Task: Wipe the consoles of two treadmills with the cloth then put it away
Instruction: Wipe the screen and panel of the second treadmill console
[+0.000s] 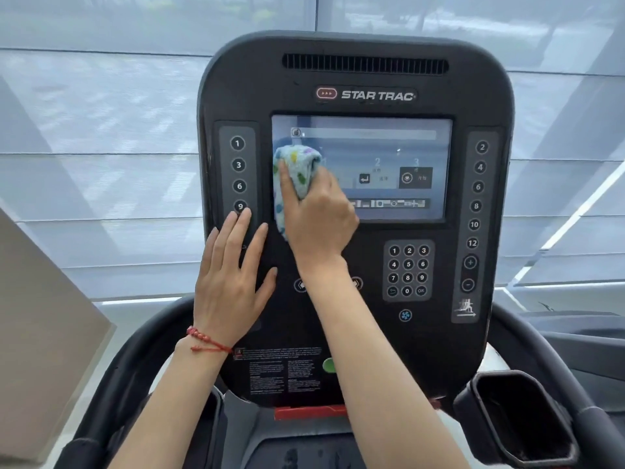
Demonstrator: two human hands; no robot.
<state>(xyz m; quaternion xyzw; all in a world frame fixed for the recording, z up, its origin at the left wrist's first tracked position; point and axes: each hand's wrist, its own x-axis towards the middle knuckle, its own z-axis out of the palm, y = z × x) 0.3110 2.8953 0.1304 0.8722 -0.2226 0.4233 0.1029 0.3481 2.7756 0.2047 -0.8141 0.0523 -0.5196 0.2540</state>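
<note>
Cloth [295,174], pale with coloured spots, sits bunched at the left edge of the treadmill console [358,96] touchscreen [382,154], grasped by the right hand [318,218]. Left hand [233,279] lies flat, fingers released, on the console's lower left. Cup holder [521,418] near right.

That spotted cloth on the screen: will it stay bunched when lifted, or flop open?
The cloth likely flops: its lower end hangs loose below the right hand. It is probably light, held by curled fingers alone. Looks fluffy, so unlikely to slip.
</note>
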